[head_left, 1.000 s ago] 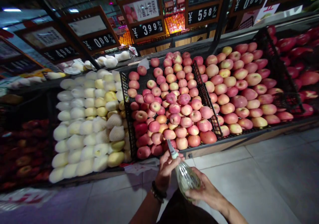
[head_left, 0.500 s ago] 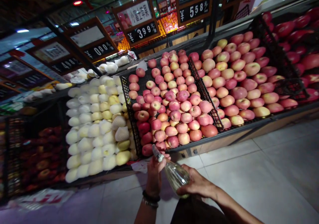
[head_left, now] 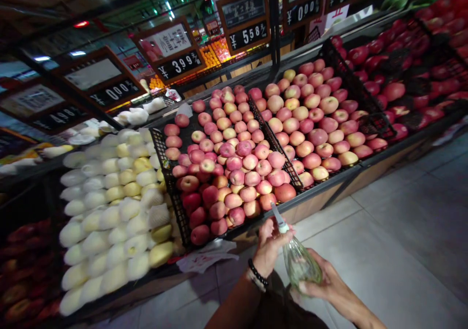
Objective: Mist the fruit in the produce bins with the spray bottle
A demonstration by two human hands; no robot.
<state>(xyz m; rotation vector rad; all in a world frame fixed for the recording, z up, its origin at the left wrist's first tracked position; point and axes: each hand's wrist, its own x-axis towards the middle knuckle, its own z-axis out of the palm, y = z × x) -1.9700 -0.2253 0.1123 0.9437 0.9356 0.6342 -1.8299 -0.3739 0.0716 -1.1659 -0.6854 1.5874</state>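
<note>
A clear, ribbed bottle with a pale collar and a narrow greyish top, which looks like a spray bottle (head_left: 298,261), is held between both hands in front of the apple display. My left hand (head_left: 272,239), with bracelets at the wrist, is closed round its neck. Lower down, my right hand (head_left: 321,278) grips the wide body near the base. The bottle leans with its top toward the far left. Just beyond it lie rows of red-and-yellow apples (head_left: 234,163) in a black crate (head_left: 175,207).
Left of the apples stand rows of pale fruit in foam nets (head_left: 120,222). To the right are another apple crate (head_left: 314,119) and darker red fruit (head_left: 395,90). Price signs (head_left: 248,36) hang above. A plastic bag (head_left: 208,257) hangs at the stand's front edge, over the tiled floor (head_left: 395,231).
The view has turned to the right, so the crates and signs appear further left. Both hands and the bottle now appear further right in the picture, still gripped the same way.
</note>
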